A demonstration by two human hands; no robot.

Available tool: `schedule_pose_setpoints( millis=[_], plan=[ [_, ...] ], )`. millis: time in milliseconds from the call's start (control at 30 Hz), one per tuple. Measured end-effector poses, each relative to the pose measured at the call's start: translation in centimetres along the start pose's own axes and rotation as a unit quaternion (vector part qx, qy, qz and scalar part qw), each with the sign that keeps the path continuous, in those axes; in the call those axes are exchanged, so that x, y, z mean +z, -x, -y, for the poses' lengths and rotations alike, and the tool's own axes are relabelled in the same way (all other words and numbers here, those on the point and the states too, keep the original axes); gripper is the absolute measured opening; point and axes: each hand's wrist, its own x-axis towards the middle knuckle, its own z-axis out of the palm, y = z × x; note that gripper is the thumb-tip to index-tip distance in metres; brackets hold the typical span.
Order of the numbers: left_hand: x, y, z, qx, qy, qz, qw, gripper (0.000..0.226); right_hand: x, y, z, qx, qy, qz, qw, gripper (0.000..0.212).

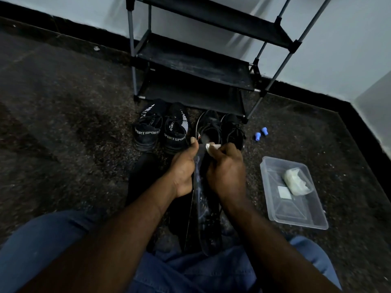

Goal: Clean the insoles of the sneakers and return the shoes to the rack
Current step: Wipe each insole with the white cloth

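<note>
A long dark insole lies lengthwise in front of me, its heel end near my lap. My left hand grips its far end, thumb up along the edge. My right hand pinches a small white wipe against the insole's toe end. A black pair marked "SPORT" stands on the floor ahead, and a second black pair of sneakers stands to its right. Behind them the black shoe rack holds no shoes on its visible shelves.
A clear plastic tray on the floor at my right holds a crumpled white bag and a small white square pad. Two small blue caps lie beside the rack's right leg. Dark speckled floor extends left; walls stand behind and right.
</note>
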Motion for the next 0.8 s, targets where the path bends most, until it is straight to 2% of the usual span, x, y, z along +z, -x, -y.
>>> schedule_pose_setpoints(
  millis=[100, 200, 267, 333, 433, 667, 800],
  plan=[
    [0.0, -0.1, 0.1, 0.006, -0.005, -0.029, 1.000, 0.069, 0.7, 0.9, 1.5, -0.014, -0.085, 0.017, 0.996, 0.032],
    [0.0, 0.0, 0.1, 0.013, 0.001, -0.029, 0.999, 0.068, 1.1, 1.4, 2.4, 0.034, -0.159, 0.014, 0.987, 0.031],
    [0.1, 0.1, -0.1, 0.011, 0.019, -0.027, 0.999, 0.068, 0.8, 1.3, 2.0, 0.027, -0.145, 0.012, 0.989, 0.032],
    [0.1, 0.3, -0.2, 0.005, 0.029, -0.017, 0.999, 0.069, 0.5, 1.1, 1.0, -0.007, -0.072, 0.014, 0.997, 0.033],
    [0.2, 0.5, -0.3, -0.003, 0.013, -0.007, 1.000, 0.070, 0.4, 0.2, -0.8, 0.011, -0.027, 0.017, 0.999, 0.034],
    [0.3, 0.3, -0.3, 0.002, -0.001, -0.016, 1.000, 0.069, 0.4, 1.1, 1.7, 0.015, -0.120, 0.044, 0.992, 0.030],
    [0.2, 0.3, -0.5, 0.005, -0.015, -0.034, 0.999, 0.075, 0.7, 1.6, 3.1, 0.070, -0.164, 0.071, 0.982, 0.031]
  ],
)
